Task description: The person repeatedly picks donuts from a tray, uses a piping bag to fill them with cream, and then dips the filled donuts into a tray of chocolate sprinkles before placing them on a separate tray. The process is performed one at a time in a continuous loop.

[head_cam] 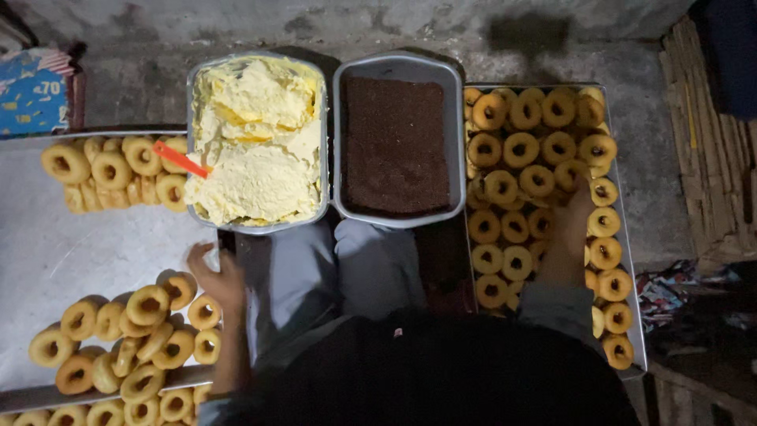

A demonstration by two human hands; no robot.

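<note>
Two big flat metal trays: left tray point(71, 244) holds two clusters of plain ring doughnuts, an upper row point(114, 173) of roughly a dozen and a lower heap point(134, 347) of about twenty, overlapping so the exact count is unclear; right tray point(627, 237) is packed with doughnuts point(520, 150), thirty-odd visible, some hidden under the arm. Between the trays, two deep rectangular pans side by side, touching: one pan point(194, 102) full of pale yellow cream with one orange spatula point(180, 158) stuck in at its left edge, one pan point(456, 118) of dark brown crumbs or sprinkles. Person's grey-trousered knees just below the pans. Left hand point(214, 278) rests at the left tray's right edge, fingers curled, just beside the lower heap; whether it pinches a doughnut, cannot tell. Right hand point(574, 221) reaches into the right tray, fingers down among the doughnuts, grip hidden, cannot tell.
</note>
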